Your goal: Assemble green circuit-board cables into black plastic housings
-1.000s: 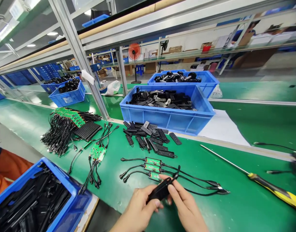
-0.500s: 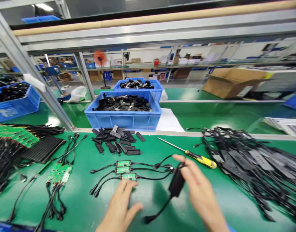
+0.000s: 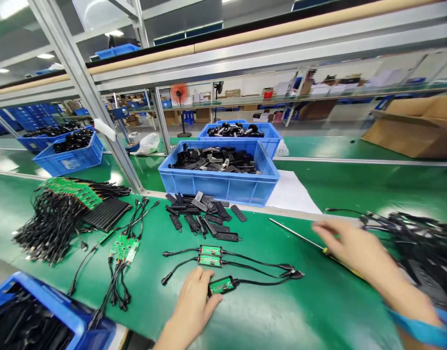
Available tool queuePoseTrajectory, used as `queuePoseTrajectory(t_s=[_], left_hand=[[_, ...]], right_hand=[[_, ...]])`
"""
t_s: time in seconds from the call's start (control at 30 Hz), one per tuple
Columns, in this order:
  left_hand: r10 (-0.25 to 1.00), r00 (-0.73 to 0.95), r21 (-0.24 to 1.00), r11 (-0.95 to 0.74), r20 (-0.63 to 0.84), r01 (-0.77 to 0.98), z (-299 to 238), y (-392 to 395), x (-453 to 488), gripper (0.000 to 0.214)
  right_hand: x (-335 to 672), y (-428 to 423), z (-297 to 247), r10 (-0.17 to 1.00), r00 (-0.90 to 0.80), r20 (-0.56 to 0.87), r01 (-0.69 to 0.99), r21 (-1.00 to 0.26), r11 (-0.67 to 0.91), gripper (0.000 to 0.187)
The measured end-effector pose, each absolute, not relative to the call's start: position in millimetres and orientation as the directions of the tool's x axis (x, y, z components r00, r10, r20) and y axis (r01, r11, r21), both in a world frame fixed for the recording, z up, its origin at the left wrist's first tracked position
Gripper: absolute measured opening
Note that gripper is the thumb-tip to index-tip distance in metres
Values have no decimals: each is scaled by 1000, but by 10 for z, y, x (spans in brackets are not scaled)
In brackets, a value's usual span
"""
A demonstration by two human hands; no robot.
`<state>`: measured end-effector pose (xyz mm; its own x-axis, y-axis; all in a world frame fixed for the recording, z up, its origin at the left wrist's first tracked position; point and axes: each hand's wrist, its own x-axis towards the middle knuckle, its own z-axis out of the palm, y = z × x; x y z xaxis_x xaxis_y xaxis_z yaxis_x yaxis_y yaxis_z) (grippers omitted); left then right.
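Observation:
My left hand (image 3: 194,304) pinches the left end of a green circuit board in a black case (image 3: 223,285), between fingers and thumb. The board is tilted, and its black cable runs right to a plug. Just beyond lie two similar cased boards (image 3: 210,260) with cables at both ends. My right hand (image 3: 349,245) is over a screwdriver (image 3: 298,235) with a metal shaft and a yellow handle, which the hand and forearm partly cover. Its fingers are apart and nothing shows in them; contact with the handle cannot be made out.
Loose black covers (image 3: 205,214) lie before a blue bin (image 3: 218,187) of similar parts. Bare cabled boards (image 3: 124,248) and a large cable bundle (image 3: 50,226) are on the left. Finished-looking black cabled units (image 3: 423,253) pile up at right. Another blue bin (image 3: 62,311) stands lower left.
My right hand has let go of the black cased unit and moved right, over the screwdriver. My left hand has taken hold of the nearest board and drawn it nearer. The view has swung left.

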<state>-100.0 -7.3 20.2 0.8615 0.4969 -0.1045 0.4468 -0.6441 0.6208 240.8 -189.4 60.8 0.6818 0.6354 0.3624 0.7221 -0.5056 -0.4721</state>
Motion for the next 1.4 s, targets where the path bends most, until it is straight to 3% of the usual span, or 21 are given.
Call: queuePoseTrajectory(t_s=[0.13, 0.23, 0.33, 0.43, 0.67, 0.9, 1.1, 1.23, 1.4], left_hand=[[487, 864, 808, -454, -126, 374, 251, -69, -1122, 19], [494, 828, 955, 18, -266, 296, 203, -67, -1181, 38], [429, 802, 838, 524, -415, 153, 187, -70, -1211, 59], [447, 785, 715, 699, -429, -7, 229, -87, -1209, 67], [409, 831, 780, 625, -376, 46, 230, -226, -1063, 64], [314, 888, 798, 595, -336, 92, 281, -358, -1001, 55], [319, 888, 814, 572, -331, 98, 319, -370, -1034, 56], [382, 867, 880, 460, -319, 122, 318, -418, -1042, 49], [407, 890, 975, 159, -205, 152, 366, -438, -1084, 41]], right_hand=[[2069, -889, 289, 773, 602, 199, 751, -469, -464, 19], [1954, -472, 152, 777, 613, 141, 726, -488, -484, 25], [1932, -373, 127, 781, 617, 92, 683, -557, -474, 24], [1913, -503, 209, 784, 617, 65, 603, -679, -418, 31], [1287, -1218, 743, 839, 542, 48, 324, -933, -156, 47], [608, -1392, 750, 835, 550, -1, 203, -970, -134, 38], [495, -1358, 556, 805, 593, -10, 100, -991, -86, 38], [447, -1324, 484, 782, 623, 24, 82, -996, -35, 35], [405, -1322, 418, 842, 533, -86, -39, -996, -77, 42]])
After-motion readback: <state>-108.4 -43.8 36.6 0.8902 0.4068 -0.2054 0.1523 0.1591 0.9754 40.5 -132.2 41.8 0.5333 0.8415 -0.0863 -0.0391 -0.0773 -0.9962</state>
